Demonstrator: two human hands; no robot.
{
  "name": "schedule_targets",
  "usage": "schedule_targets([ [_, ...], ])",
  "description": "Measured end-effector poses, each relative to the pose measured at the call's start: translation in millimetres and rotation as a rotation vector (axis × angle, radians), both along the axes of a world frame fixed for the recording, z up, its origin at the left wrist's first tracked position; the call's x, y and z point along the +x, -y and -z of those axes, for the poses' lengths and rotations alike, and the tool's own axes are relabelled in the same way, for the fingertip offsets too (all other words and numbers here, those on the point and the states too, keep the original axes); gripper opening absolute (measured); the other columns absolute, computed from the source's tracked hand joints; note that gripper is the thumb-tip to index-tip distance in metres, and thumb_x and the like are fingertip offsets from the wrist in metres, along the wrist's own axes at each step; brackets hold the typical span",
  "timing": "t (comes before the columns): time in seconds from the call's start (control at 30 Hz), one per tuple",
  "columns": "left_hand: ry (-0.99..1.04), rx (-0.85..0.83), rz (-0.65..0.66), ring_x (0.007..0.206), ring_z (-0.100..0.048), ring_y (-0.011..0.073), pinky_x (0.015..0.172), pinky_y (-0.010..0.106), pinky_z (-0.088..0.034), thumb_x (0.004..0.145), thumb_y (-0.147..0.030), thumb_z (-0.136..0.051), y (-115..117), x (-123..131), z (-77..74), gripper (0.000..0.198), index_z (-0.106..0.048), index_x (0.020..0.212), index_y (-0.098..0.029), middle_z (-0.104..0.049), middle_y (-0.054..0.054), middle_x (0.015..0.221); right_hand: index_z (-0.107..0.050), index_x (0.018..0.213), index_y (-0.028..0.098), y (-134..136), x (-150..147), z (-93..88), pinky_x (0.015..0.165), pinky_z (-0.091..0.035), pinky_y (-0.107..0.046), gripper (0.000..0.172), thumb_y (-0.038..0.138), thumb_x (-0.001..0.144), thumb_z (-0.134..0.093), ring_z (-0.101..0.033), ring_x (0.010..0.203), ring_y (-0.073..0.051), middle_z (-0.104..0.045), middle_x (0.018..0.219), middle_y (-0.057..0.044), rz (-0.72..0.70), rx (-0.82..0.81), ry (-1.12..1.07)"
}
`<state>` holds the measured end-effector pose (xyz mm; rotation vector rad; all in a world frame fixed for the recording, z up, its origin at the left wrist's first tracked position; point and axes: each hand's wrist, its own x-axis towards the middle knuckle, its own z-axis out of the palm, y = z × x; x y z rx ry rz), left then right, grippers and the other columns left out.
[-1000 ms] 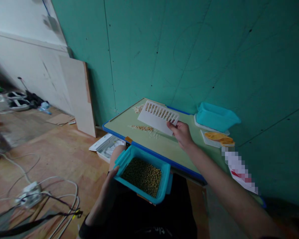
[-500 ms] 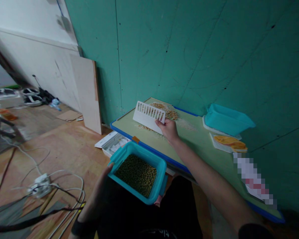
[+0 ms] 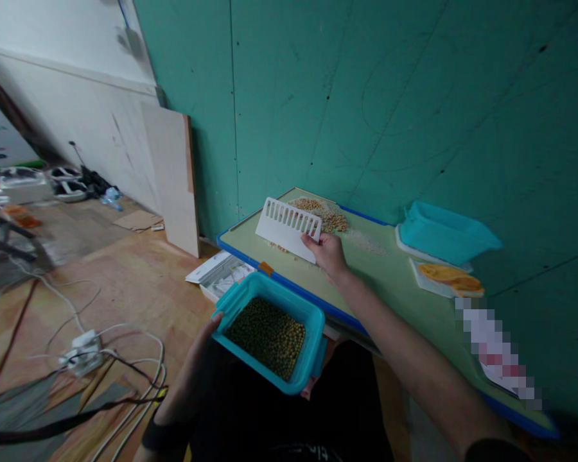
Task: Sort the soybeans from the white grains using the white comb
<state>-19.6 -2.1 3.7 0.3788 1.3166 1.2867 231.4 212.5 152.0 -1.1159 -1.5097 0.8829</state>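
My right hand (image 3: 328, 253) grips the right end of a white slotted scraper (image 3: 285, 239), held tilted with its plain lower edge at the tabletop. Behind the scraper lies a heap of yellow beans and pale grains (image 3: 332, 219), and a few bits show along its lower edge. In my left hand (image 3: 203, 337) is the left side of a teal plastic basin (image 3: 313, 327), held over my lap below the table's front edge. Dark green beans (image 3: 253, 330) fill most of it, with yellow beans (image 3: 293, 343) toward the right. Most of my left fingers are hidden beneath the basin.
The pale green table (image 3: 385, 276) has a blue rim and stands against a green wall. On its right are another teal basin (image 3: 447, 231), a folded yellow cloth (image 3: 450, 277) and a blurred-out item. An open white box (image 3: 224, 276) sits beyond my basin. Cables and a power strip (image 3: 84, 353) lie left.
The scraper in my right hand has shifted slightly toward the table's front edge. The view has moved a little; my left hand still holds the basin.
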Motion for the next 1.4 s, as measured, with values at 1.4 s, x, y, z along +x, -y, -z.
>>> schedule_targets([
  [1.4, 0.325, 0.072, -0.019, 0.145, -0.058, 0.0441, 0.116, 0.052, -0.055, 0.08, -0.062, -0.083, 16.5, 39.3, -70.4, 0.081, -0.071, 0.148, -0.02, -0.077, 0.011, 0.138, -0.086, 0.089, 0.022, 78.8, 11.9, 0.6, 0.08, -0.064, -0.041, 0.032, 0.053, 0.085, -0.08, -0.08, 0.085, -0.029, -0.085, 0.092, -0.008, -0.105, 0.069, 0.013],
])
